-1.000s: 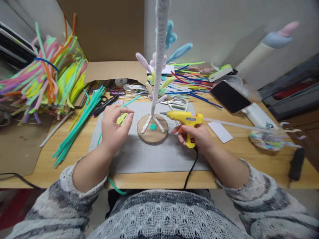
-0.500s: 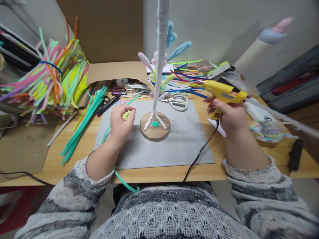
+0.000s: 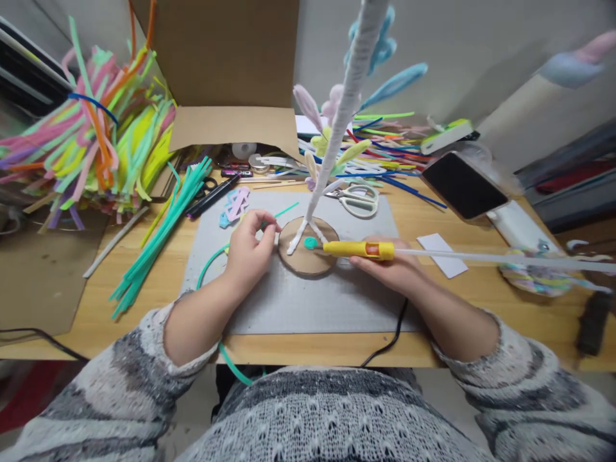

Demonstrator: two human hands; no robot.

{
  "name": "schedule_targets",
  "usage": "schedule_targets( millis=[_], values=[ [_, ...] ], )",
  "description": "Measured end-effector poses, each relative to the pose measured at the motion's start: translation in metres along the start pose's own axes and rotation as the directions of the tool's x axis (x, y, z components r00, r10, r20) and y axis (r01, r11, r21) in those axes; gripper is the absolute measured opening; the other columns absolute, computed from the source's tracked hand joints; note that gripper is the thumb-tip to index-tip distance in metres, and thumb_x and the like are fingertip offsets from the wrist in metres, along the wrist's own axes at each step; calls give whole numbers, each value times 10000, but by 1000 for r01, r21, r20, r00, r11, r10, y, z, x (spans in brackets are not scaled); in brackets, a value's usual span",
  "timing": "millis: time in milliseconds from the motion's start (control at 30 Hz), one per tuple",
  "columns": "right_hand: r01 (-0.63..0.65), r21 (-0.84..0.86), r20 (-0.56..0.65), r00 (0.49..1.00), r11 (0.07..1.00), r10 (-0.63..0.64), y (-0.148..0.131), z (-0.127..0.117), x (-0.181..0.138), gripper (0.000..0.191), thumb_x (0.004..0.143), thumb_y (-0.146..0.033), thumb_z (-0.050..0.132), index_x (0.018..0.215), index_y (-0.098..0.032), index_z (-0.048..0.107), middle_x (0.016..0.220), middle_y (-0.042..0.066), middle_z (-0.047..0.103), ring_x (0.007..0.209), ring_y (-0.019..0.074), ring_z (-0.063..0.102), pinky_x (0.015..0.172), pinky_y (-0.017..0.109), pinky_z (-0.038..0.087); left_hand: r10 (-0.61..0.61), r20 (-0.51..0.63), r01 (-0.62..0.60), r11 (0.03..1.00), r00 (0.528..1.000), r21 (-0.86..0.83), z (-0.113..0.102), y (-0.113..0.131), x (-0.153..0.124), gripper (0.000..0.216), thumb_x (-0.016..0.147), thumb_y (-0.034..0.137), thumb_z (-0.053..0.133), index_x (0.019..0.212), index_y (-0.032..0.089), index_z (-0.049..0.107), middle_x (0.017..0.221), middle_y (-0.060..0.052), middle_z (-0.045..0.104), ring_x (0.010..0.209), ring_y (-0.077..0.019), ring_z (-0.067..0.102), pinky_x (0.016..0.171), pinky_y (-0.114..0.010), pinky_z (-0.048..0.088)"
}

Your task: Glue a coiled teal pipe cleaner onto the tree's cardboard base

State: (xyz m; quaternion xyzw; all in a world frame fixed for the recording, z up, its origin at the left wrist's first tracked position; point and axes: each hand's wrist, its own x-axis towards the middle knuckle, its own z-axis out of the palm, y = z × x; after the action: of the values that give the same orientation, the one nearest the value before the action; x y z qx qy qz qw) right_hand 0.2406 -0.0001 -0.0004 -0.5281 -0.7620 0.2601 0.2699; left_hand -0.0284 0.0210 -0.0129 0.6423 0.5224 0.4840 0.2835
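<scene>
My right hand (image 3: pixel 385 273) is wrapped around a yellow hot glue gun (image 3: pixel 353 249), with a long translucent glue stick (image 3: pixel 481 256) running out of its back. Its nozzle points left at a small green coil (image 3: pixel 310 243) on a round cardboard base (image 3: pixel 305 263); whether it touches is unclear. From this base a white wrapped stem (image 3: pixel 339 122) rises on splayed feet, bearing pastel fuzzy petals. At the base's left edge, my left hand (image 3: pixel 251 247) has curled fingers around a green pipe cleaner (image 3: pixel 205 269), whose tip shows beyond the hand. The fingertips are partly hidden.
A grey cutting mat (image 3: pixel 298 314) lies under the work. Green pipe cleaners (image 3: pixel 158 244) and a large multicoloured bundle (image 3: pixel 96 135) are at left. Scissors (image 3: pixel 359 200) lie behind the base. A phone (image 3: pixel 464 185) and white card (image 3: pixel 441 255) are at right. The gun's black cord (image 3: pixel 392 343) hangs over the table edge.
My right hand has brought the glue gun from the right, down and leftward to the green coil. My left hand has shifted right to the base's edge, the pipe cleaner moving along.
</scene>
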Motion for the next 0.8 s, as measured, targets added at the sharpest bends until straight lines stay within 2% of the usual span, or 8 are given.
schedule_targets(
  millis=[67,167,367,533,800],
  values=[
    [13,-38,4,1000,999,-12,-2,-1,-1,420,793,-485,638,537,-224,432,499,-30,452,474,119,425,459,289,299,-15,-27,13,996,1000,-87,1,-3,1,71,857,188,504,925,208,499,812,-7,646,824,-166,621,789,-318,449],
    [1,-72,16,1000,997,0,-2,-1,-1,429,799,-501,624,535,-227,426,490,-24,447,467,124,419,460,297,290,-30,-44,24,991,999,-131,2,-8,1,99,867,200,513,961,211,483,817,-3,646,817,-163,630,778,-319,450],
    [-9,-136,8,1000,991,10,3,3,0,428,797,-564,602,560,-233,467,496,-13,473,475,141,452,462,305,310,-18,-33,12,988,999,-155,3,-9,1,113,858,175,523,964,206,503,821,0,646,846,-162,636,814,-327,455],
    [-28,-130,-45,999,991,22,7,5,-3,428,786,-594,601,582,-237,482,487,-18,476,456,136,451,445,302,326,-22,-24,17,985,999,-171,3,-6,1,103,850,161,525,945,199,514,804,1,641,827,-160,636,823,-331,459],
    [-24,-145,-29,999,989,20,7,5,-3,427,786,-589,606,576,-240,476,468,-25,456,445,135,430,450,306,310,-23,-23,20,988,999,-150,3,-6,1,100,846,154,525,935,199,526,802,1,648,820,-164,635,809,-333,458]
  ],
)
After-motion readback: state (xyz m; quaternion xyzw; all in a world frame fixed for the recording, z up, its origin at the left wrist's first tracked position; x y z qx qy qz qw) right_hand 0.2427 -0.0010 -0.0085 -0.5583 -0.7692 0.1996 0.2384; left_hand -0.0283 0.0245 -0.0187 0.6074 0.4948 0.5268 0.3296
